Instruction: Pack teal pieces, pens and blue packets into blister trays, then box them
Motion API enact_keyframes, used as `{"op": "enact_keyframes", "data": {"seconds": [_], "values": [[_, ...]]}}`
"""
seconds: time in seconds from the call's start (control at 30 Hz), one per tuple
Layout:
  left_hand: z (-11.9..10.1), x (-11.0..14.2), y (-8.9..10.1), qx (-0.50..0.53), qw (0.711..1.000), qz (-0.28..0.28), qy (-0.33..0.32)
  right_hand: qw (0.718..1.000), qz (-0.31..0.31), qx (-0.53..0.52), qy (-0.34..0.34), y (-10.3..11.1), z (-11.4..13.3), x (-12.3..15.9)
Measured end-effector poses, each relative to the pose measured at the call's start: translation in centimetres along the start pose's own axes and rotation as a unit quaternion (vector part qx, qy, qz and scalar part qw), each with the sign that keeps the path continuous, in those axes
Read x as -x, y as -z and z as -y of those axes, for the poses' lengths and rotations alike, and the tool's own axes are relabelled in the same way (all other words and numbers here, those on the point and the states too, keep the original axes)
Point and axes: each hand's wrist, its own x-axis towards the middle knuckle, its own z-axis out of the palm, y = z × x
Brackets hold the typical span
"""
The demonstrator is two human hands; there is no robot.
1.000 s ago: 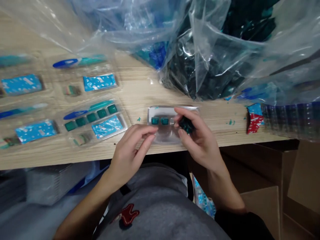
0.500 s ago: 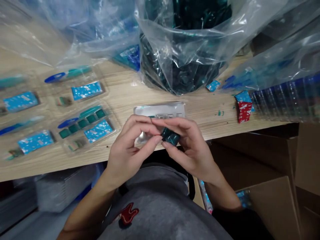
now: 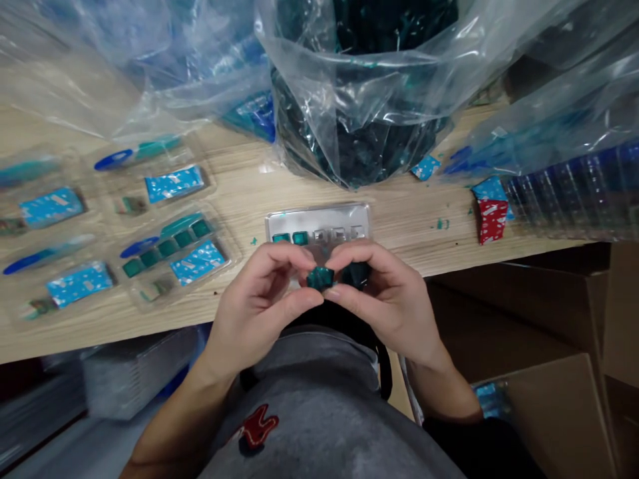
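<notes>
My left hand (image 3: 259,303) and my right hand (image 3: 387,296) meet at the table's front edge, fingertips together. Both pinch a small teal square piece (image 3: 320,277) between thumbs and forefingers. My right hand also cups more dark teal pieces (image 3: 358,273) in its fingers. Just behind the hands lies a clear plastic tray (image 3: 319,226) with a row of small pockets; two teal pieces (image 3: 292,237) sit in its left pockets, the others look bare.
Filled blister trays (image 3: 172,246) with blue cards lie on the wooden table (image 3: 249,186) at left. A big clear bag of dark teal pieces (image 3: 359,126) stands behind. A red-and-blue packet (image 3: 490,213) and stacked trays (image 3: 569,196) sit right. Cardboard boxes (image 3: 539,386) stand below right.
My hands drew back from the tray toward me and came together. A single teal piece now sits pinched between both hands, and the tray's two filled pockets show again.
</notes>
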Motion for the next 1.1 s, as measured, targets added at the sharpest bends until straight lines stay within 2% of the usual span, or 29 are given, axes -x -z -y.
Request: {"op": "enact_keyframes", "data": {"seconds": [0.13, 0.23, 0.37, 0.5, 0.7, 0.8, 0.93, 1.1], "values": [[0.3, 0.2, 0.1, 0.064, 0.989, 0.083, 0.101, 0.989, 0.032, -0.127, -0.064, 0.4, -0.8, 0.1], [0.5, 0.6, -0.5, 0.101, 0.984, 0.092, 0.112, 0.973, 0.043, -0.207, -0.088, 0.5, -1.6, 0.4], [0.5, 0.9, -1.6, 0.052, 0.996, 0.007, 0.079, 0.955, 0.03, -0.273, -0.113, 0.4, -2.4, 0.5], [0.7, 1.0, -2.2, 0.008, 0.997, -0.071, 0.033, 0.948, 0.063, -0.284, -0.125, 0.4, -2.5, 0.3], [1.7, 1.6, -1.6, -0.04, 0.997, -0.033, -0.059, 0.975, 0.017, -0.203, -0.084, -0.1, -2.3, 0.4], [2.1, 2.0, -1.5, -0.069, 0.992, -0.051, -0.089, 0.988, 0.03, -0.146, -0.042, 0.0, -2.6, 0.6], [2.2, 2.2, -1.7, -0.099, 0.991, -0.079, -0.048, 0.998, 0.026, 0.03, 0.055, 0.4, -2.9, 0.8], [2.8, 1.8, -1.2, -0.104, 0.994, -0.037, 0.017, 0.964, 0.032, 0.218, 0.149, 0.7, -3.1, 0.1]]}}
